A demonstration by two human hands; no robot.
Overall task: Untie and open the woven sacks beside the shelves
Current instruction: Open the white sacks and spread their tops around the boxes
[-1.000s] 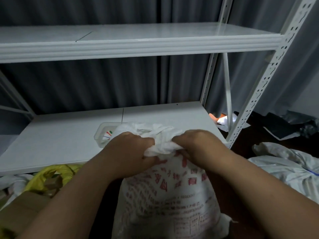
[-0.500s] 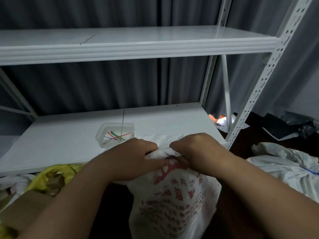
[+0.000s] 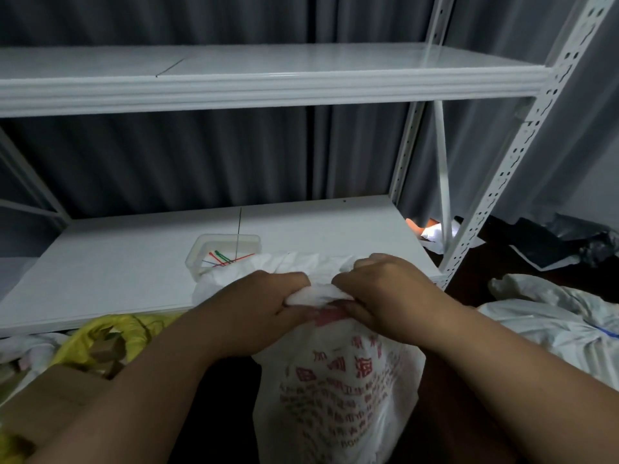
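1. The left hand (image 3: 264,304) and right hand (image 3: 385,289) sit knuckle to knuckle, fingers curled tight around the bunched neck of the woven sack (image 3: 335,390).
2. The white sack, printed in red, stands upright against the front edge of the lower shelf (image 3: 117,269), its gathered top spilling onto the shelf board.
3. A clear plastic tray (image 3: 201,256) of coloured ties rests on that shelf, just behind the sack.
4. A yellow bag (image 3: 110,333) lies left of the sack, below the shelf edge; more white sacks (image 3: 549,323) lie to its right.
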